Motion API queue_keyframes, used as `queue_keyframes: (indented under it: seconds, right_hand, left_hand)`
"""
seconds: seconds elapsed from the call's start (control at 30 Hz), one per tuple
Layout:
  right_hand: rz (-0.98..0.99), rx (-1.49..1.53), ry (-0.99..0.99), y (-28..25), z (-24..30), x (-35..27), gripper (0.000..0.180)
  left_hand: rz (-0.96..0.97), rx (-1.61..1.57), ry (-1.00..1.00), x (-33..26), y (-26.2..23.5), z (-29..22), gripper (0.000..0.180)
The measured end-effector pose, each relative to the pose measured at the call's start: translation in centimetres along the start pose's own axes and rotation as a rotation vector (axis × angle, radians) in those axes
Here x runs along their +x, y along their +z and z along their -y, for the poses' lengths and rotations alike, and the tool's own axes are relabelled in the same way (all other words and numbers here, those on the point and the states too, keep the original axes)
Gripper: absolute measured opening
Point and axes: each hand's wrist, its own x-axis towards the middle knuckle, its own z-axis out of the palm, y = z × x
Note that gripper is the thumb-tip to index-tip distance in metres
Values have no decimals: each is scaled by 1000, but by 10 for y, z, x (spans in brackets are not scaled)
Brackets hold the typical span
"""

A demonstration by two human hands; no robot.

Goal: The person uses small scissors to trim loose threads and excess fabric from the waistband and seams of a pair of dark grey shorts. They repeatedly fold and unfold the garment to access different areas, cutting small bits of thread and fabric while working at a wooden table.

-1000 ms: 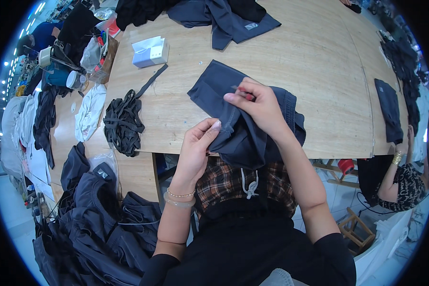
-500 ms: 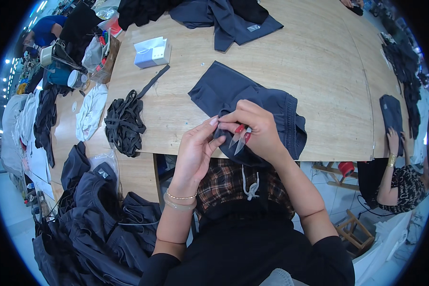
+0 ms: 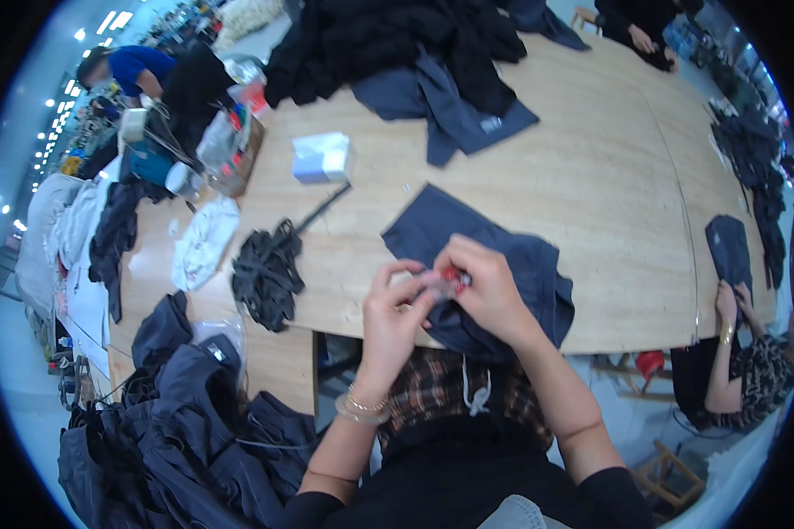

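Observation:
Dark navy trousers (image 3: 468, 225) with a gathered waistband lie folded at the table's near edge, under both hands. Above the cloth, my right hand (image 3: 490, 291) is closed around red-handled thread snips (image 3: 455, 280). My left hand (image 3: 397, 304) meets it fingertip to fingertip, thumb and fingers pinched together near the snips. Motion smears the fingertips, and whatever the left hand pinches, if anything, cannot be made out. The snips' blades are also blurred.
Left of the trousers lie a tangle of dark straps (image 3: 269, 275), a tissue box (image 3: 321, 159) and a white cloth (image 3: 205, 242). Dark garments (image 3: 185, 441) heap at lower left; more (image 3: 397, 53) cover the far side. A co-worker (image 3: 741, 353) handles a dark garment at right.
The view has tilted, so the table sits lower in it. My hands have come up off the trousers, whose cloth the left fingers pinched before; the snips are now turned and blurred.

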Motion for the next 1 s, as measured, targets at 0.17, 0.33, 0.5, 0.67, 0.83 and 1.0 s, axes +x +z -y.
queue_keyframes:
  seconds: [0.17,0.33,0.5,0.67,0.83,1.0]
  right_hand:
    - [32,-41,11,-3,13,2,17]
    - [11,118,179,-17,13,1,25]
    - [34,118,351,-42,-5,-16,32]
    - [141,-132,238,-46,-5,-19,34]
    - [206,-232,140,-44,-14,-17,34]
    - [282,-117,176,-47,-15,-4,33]
  left_hand:
    - [-16,133,151,2,5,6,17]
    - [-17,-52,-72,3,-1,2,9]
    - [6,-207,-109,-2,1,2,13]
    - [23,-188,-118,-3,-1,-2,15]
    - [2,-202,-83,-2,-1,0,15]
    - [17,-202,-67,-3,-1,0,15]
